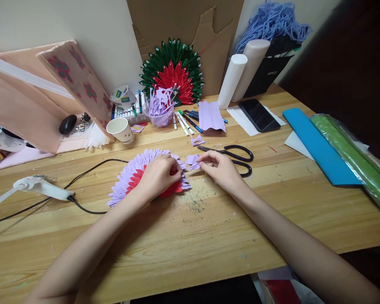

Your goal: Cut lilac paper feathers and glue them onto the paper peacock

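Note:
A fan-shaped paper craft (pixel 126 181) with lilac petals outside and red petals inside lies on the wooden table. My left hand (pixel 161 172) rests over its upper right part, thumb and fingers closed; whatever they pinch is hidden. Just right of the fan, my right hand (pixel 218 168) is closed, with its fingertips on a small piece of lilac crepe paper (pixel 192 161). Black-handled scissors (pixel 240 154) lie behind and beside my right hand, blades pointing left. A lilac paper scrap (pixel 197 140) sits beyond the scissors' tips.
A white glue gun (pixel 44 188) with a black cable lies left. Behind stand a paper cup (pixel 120 130), a bowl of lilac scraps (pixel 160 110), markers (pixel 185 123) and a green-red fan (pixel 171 71). A phone (pixel 259 115) and blue paper (pixel 323 147) lie right.

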The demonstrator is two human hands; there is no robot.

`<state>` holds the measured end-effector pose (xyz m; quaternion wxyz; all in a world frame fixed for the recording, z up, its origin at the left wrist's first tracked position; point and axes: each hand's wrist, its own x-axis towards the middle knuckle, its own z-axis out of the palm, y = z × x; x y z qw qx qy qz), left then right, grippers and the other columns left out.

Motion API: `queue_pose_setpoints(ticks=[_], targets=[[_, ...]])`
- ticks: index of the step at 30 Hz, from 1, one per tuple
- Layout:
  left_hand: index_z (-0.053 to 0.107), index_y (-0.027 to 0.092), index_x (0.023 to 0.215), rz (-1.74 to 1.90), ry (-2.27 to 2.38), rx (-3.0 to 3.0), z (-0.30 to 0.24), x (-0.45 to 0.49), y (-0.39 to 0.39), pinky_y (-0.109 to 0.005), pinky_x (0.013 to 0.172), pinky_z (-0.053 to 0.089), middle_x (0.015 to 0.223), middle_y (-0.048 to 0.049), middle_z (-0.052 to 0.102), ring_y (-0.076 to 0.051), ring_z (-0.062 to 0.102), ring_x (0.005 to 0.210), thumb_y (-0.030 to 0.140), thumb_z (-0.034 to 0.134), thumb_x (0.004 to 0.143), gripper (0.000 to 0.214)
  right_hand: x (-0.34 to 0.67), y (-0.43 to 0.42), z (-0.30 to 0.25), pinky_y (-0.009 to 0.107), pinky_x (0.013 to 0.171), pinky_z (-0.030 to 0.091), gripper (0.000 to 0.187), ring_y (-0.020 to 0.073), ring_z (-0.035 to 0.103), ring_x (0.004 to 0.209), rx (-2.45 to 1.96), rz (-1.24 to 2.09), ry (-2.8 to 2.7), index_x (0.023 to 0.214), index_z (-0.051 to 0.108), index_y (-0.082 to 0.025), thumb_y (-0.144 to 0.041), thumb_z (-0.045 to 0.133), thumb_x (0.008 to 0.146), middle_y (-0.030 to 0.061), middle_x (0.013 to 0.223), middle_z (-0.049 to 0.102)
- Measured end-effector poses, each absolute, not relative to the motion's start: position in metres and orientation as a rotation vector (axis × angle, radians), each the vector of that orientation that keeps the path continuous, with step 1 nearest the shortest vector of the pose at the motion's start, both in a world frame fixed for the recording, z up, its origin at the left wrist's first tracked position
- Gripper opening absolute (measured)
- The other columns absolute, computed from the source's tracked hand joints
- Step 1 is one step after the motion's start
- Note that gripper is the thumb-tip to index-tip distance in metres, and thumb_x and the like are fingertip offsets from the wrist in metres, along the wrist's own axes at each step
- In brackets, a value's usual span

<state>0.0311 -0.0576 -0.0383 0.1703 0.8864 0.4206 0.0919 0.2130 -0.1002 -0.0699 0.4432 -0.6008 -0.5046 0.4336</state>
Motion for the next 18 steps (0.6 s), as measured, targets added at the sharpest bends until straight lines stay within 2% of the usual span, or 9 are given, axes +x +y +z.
queue_pose_setpoints(ticks=[8, 18], targets=[[0.056, 0.017, 0.073, 0.403, 1.204, 2.344, -0.043, 0.020, -0.063, -0.028, 0.066, 0.039, 0.074, -0.0032, 0.061, -0.017, 0.053, 0.071, 0.021, 0.051, 0.077, 0.008, 0.201, -0.102, -0.074, 0.028, 0.066, 0.047, 0.010, 0.0132, 0.058, 0.067, -1.513, 1.113, -1.191, 0.076, 0.055, -0.016, -0.016, 0.056, 0.066, 0.0025, 0.076, 0.061], [0.058, 0.017, 0.075, 0.413, 1.240, 2.307, -0.048, 0.016, -0.067, -0.028, 0.068, 0.039, 0.077, -0.0028, 0.063, -0.017, 0.054, 0.073, 0.023, 0.052, 0.077, 0.009, 0.190, -0.103, -0.078, 0.025, 0.059, 0.044, 0.010, 0.0122, 0.055, 0.062, -1.567, 1.007, -1.270, 0.075, 0.056, -0.018, -0.015, 0.053, 0.066, 0.0003, 0.071, 0.059]])
